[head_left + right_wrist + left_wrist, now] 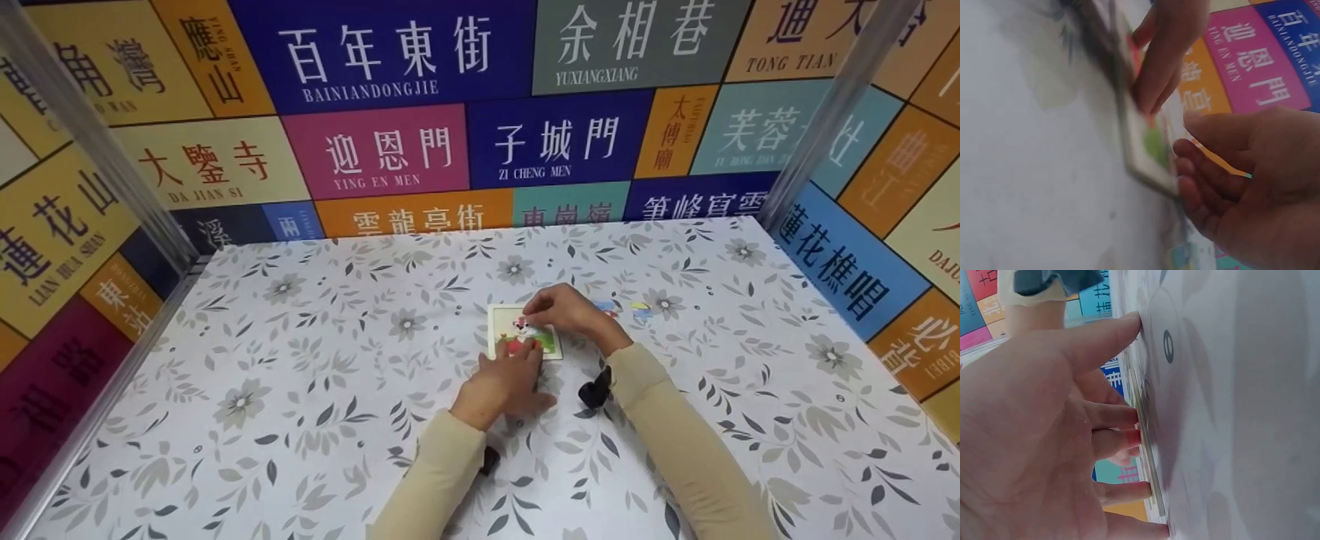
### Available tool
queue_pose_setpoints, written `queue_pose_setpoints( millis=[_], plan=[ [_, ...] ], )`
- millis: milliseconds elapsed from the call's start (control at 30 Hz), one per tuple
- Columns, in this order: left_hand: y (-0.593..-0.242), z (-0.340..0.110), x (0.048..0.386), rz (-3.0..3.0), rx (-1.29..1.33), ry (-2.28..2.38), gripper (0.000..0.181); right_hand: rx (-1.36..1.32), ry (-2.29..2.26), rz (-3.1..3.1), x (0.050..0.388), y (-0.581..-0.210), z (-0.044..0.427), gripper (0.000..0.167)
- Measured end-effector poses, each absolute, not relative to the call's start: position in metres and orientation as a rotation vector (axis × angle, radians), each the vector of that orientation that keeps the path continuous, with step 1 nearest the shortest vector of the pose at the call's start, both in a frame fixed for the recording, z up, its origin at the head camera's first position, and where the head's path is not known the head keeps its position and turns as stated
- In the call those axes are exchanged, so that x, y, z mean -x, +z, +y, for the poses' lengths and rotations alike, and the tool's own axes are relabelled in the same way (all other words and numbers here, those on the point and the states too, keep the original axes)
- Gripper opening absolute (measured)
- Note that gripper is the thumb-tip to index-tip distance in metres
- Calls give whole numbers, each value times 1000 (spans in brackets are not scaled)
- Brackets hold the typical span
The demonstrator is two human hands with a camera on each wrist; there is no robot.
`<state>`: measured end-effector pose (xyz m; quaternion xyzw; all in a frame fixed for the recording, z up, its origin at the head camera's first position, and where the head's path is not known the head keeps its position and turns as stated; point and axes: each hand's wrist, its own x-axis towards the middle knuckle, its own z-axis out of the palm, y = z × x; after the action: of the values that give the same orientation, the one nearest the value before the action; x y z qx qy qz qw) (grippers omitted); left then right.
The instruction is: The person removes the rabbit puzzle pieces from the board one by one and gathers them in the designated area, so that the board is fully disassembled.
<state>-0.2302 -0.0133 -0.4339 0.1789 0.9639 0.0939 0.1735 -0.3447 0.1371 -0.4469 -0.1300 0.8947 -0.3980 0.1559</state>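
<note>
Beige sleeves [442, 480], left hand [504, 384] on picture board [504, 321], leaf-print tabletop [315, 375], lettered walls [375, 150]

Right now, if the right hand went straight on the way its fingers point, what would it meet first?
The right hand would probably meet the square, cream-rimmed picture board first, as its fingers point toward it; whether they already touch it is unclear.

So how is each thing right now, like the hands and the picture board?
Picture board, face up on the table
Left hand, fingers resting on the board
Right hand, fingers curled by the board's edge; can't tell if holding anything
Loose pieces, lying outside the board
Sleeves, down near the wrists
</note>
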Motion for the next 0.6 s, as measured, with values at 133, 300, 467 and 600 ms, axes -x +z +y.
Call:
queue_pose_setpoints(
  millis=[133, 300, 467, 600],
  plan=[
    [-432, -11, 230, 2741, -500, 246, 83, 405, -1164, 2544, 348, -452, 136, 17],
    [-430, -4, 229, 2740, -485, 211, 81, 457, -1173, 2553, 348, -455, 138, 18],
    [-430, 0, 228, 2742, -499, 173, 79, 432, -1162, 2539, 347, -456, 136, 20],
    [-432, -1, 229, 2748, -524, 218, 80, 388, -1174, 2516, 347, -455, 136, 19]
  ],
)
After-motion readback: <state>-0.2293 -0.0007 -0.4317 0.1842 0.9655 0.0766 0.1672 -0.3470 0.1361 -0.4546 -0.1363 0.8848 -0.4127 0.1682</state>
